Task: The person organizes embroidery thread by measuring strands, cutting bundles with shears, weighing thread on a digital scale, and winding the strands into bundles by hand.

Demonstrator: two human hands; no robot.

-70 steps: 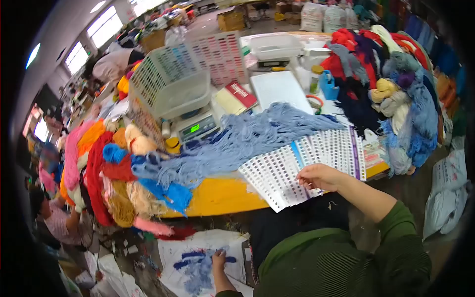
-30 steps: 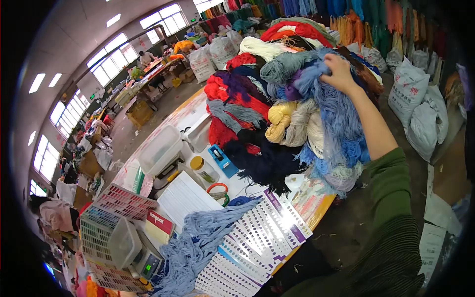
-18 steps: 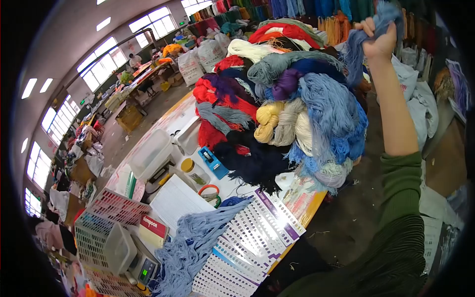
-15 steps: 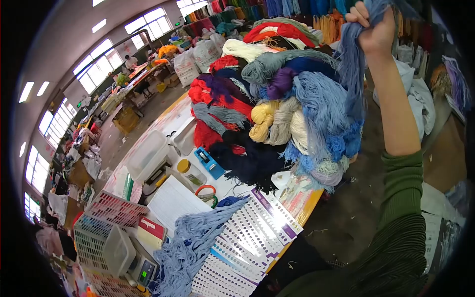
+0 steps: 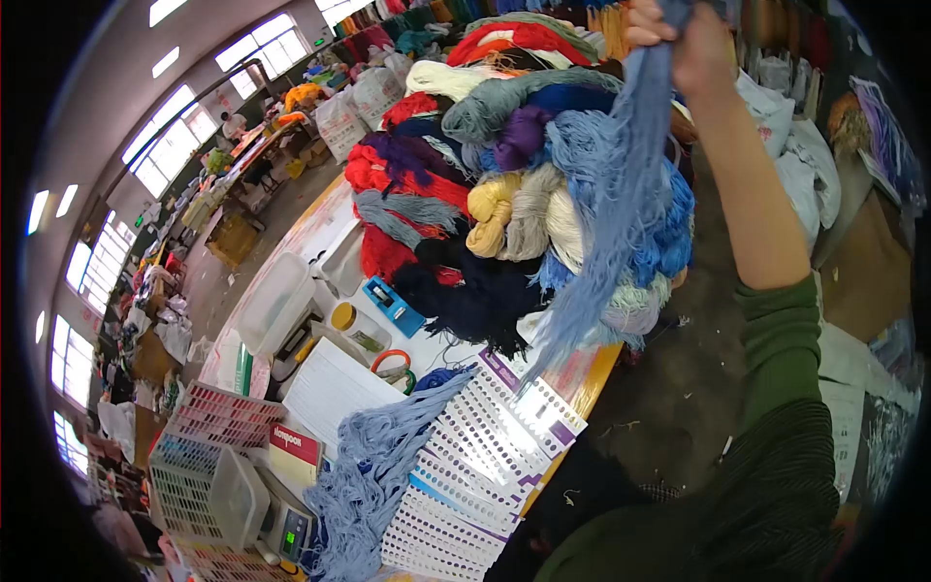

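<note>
A loose, stringy blue skein (image 5: 626, 194) hangs from the raised right hand (image 5: 696, 50), its fingers clamped around the top; the left hand is out of view, its state impossible to tell. The strands fall in front of a soft pile (image 5: 529, 218) of twisted yarn in cream, red, purple and black, fraying toward glossy white cards (image 5: 456, 514) fanned out in dotted strips; contact is unclear. Beside the cards, crinkled blue yarn (image 5: 369, 475) spreads across the yellow-edged table (image 5: 598, 378), near a flat white sheet (image 5: 339, 393), a yellow-lidded jar (image 5: 361, 330) and a clear plastic tub (image 5: 276, 303).
</note>
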